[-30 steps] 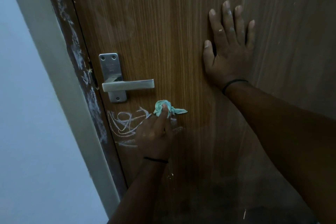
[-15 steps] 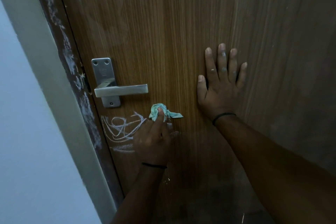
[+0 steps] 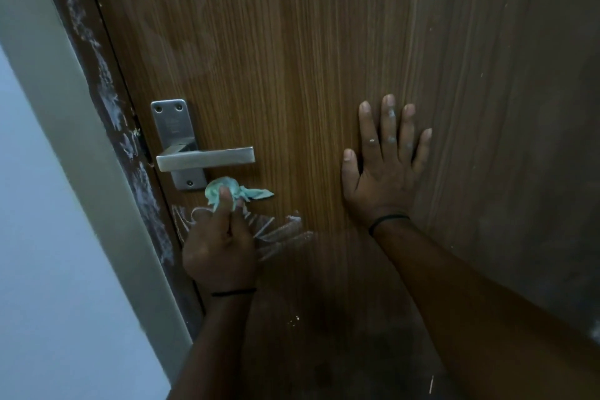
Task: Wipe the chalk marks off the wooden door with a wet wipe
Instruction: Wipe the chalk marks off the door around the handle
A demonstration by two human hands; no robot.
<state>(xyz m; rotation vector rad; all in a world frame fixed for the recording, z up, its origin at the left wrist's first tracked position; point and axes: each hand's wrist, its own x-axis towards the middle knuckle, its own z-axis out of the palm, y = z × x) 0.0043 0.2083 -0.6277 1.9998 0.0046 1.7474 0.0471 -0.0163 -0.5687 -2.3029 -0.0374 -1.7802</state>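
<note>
Your left hand (image 3: 220,247) is the one at work: its fingers are closed around a crumpled pale green wet wipe (image 3: 232,191), pressing it flat to the wooden door (image 3: 308,58) just under the metal door handle (image 3: 206,157), close beside the handle's lower plate. The chalk marks (image 3: 276,232) lie below and to the right of the wipe, partly under your knuckles, with a smaller patch showing past the left side of the hand near the door's edge. Their smeared streaks run slantwise, rising toward the right, so the wipe probably needs to come down and across them rather than go higher. Your right hand (image 3: 384,172) is spread open and flat on the door, well to the right of the marks, holding nothing; it looks like a brace. The left hand is far nearer the chalk. There are no containers in view. The dark door frame (image 3: 110,101) at left also carries white smears, though whether those are chalk you cannot tell.
</note>
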